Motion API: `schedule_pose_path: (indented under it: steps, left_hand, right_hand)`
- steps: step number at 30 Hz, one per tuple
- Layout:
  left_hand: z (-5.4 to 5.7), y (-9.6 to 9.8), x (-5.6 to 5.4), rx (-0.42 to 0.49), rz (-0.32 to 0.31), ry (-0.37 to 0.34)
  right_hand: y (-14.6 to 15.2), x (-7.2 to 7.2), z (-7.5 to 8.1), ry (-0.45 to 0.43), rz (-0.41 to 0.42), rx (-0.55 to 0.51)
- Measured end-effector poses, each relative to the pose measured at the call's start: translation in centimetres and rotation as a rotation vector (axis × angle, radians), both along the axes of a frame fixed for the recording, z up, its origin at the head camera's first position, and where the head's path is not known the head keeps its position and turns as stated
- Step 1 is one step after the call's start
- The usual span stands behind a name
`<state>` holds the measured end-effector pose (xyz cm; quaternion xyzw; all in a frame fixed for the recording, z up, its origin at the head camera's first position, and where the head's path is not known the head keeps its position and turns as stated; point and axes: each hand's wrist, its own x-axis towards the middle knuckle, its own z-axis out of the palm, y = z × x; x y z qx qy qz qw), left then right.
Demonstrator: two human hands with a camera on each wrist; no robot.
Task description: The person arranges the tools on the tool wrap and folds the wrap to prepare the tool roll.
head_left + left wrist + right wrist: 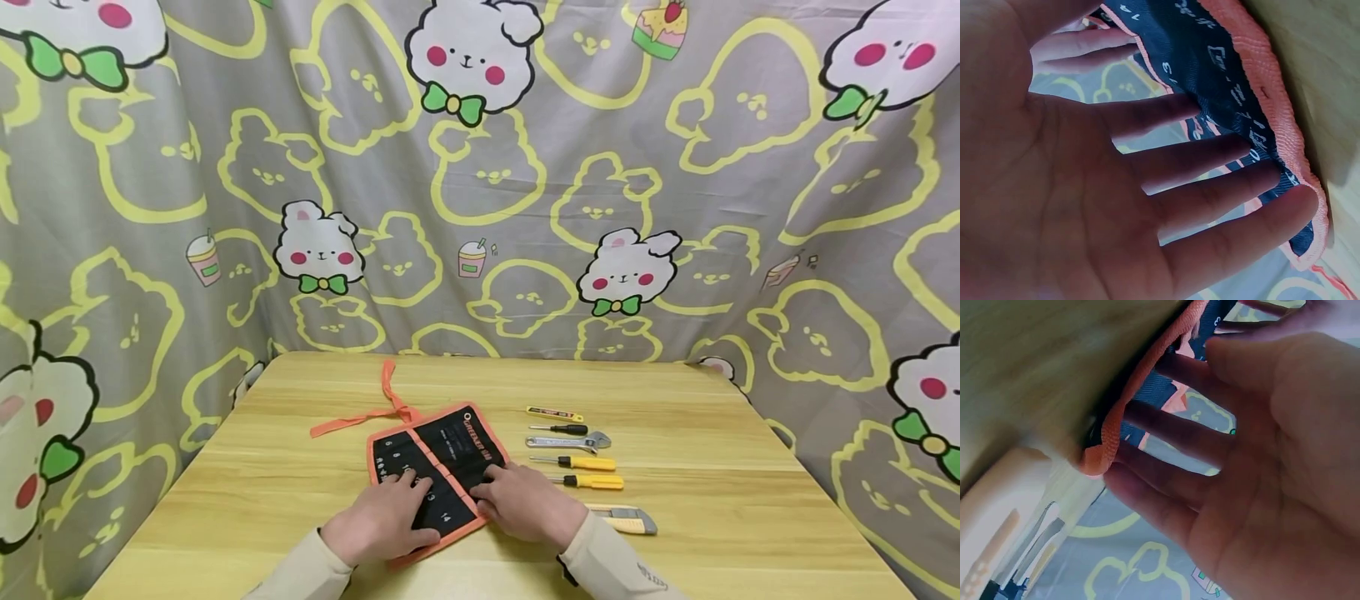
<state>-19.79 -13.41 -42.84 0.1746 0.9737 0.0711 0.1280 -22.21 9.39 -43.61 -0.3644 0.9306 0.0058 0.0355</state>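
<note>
A black cloth tool pouch (450, 446) with orange edging and white printed numbers lies unrolled and slanted on the table. My left hand (382, 512) rests on its numbered left part, with fingers spread and fairly straight; the left wrist view shows the fingertips touching the black fabric (1210, 69). On the pouch's right edge lies my right hand (528, 504). In the right wrist view its extended fingers touch the cloth beside the orange border (1116, 419). Neither hand has anything pinched. Two orange ties (390, 387) stretch from the pouch's far left side.
Right of the pouch, tools lie in a column: a small yellow item (555, 413), a black-handled screwdriver (566, 429), an adjustable wrench (570, 442), two yellow-handled screwdrivers (592, 463) and a utility knife (633, 521). A patterned curtain (480, 192) surrounds the wooden table (225, 500).
</note>
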Motion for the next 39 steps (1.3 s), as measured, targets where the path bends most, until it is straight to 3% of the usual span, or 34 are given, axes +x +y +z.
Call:
schedule_pose_path:
  steps: [6, 14, 24, 39]
  left_hand:
    - [0.1, 0.2, 0.3, -0.014, -0.007, 0.008]
    - [0.0, 0.2, 0.2, -0.019, -0.017, 0.002]
    - [0.3, -0.2, 0.1, -0.012, -0.043, -0.02]
    - [0.4, -0.8, -0.2, 0.009, -0.094, -0.062]
  right_hand:
    - [0.0, -0.3, -0.3, 0.072, -0.003, 0.007]
    - [0.0, -0.1, -0.6, 0.01, -0.083, 0.046]
    - [0.1, 0.2, -0.3, 0.051, -0.069, 0.054]
    - [0.0, 0.3, -0.1, -0.025, -0.11, 0.069]
